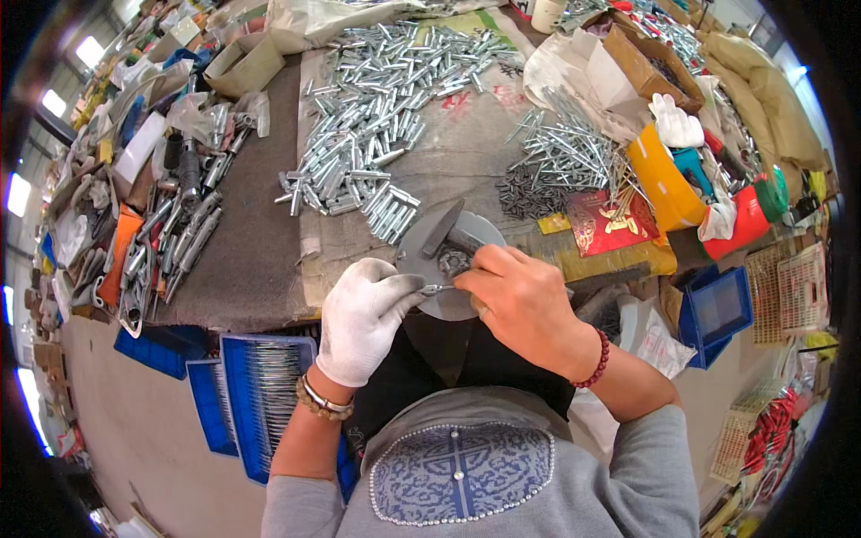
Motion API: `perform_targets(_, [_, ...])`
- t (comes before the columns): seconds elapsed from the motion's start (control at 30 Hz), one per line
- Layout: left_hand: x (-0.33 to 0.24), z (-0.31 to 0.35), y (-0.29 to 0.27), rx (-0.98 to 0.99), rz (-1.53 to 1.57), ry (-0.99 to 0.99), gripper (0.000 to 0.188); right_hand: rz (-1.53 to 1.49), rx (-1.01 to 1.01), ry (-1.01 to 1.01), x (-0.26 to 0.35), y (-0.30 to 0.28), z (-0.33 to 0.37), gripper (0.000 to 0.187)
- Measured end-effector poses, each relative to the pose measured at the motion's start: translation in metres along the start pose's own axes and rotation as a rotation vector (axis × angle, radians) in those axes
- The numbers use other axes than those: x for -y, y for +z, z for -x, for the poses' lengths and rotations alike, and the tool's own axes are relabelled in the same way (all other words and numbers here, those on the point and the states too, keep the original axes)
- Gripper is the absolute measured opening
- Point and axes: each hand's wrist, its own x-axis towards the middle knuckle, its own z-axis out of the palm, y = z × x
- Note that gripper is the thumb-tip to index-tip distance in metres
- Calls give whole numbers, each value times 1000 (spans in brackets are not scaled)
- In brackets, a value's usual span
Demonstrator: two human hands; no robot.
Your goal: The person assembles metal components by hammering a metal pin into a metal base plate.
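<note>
My left hand, in a white glove, pinches a small silver metal fitting between thumb and forefinger. From the other side my bare right hand is closed, its fingertips pressed together at the fitting's thin end. Whether a separate pin sits in those fingers is hidden. Both hands are over the near rim of a round grey metal plate at the table's front edge. A hammer head rests on the plate, beside a small metal block partly covered by my right hand.
Silver cylindrical fittings spread over the table's far left-middle. To the right lie thin metal pins, dark screws, a red envelope and a yellow container. Tools crowd the left. Blue trays of rods stand below.
</note>
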Motion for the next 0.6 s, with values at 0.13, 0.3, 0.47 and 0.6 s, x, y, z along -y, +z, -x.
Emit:
perform_targets(0.13, [-1, -3, 5, 3, 5, -8, 21, -73, 0, 19, -5, 9, -1, 9])
perform_targets(0.3, [-2, -1, 6, -8, 24, 3, 20, -115, -32, 51, -5, 14, 2, 13])
perform_targets(0.47, [2, 5, 8, -25, 18, -18, 18, -67, -207, 215, -30, -13, 8, 20])
perform_targets(0.6, [-3, 4, 7, -33, 16, -25, 18, 51, -177, 465, -68, -35, 17, 22])
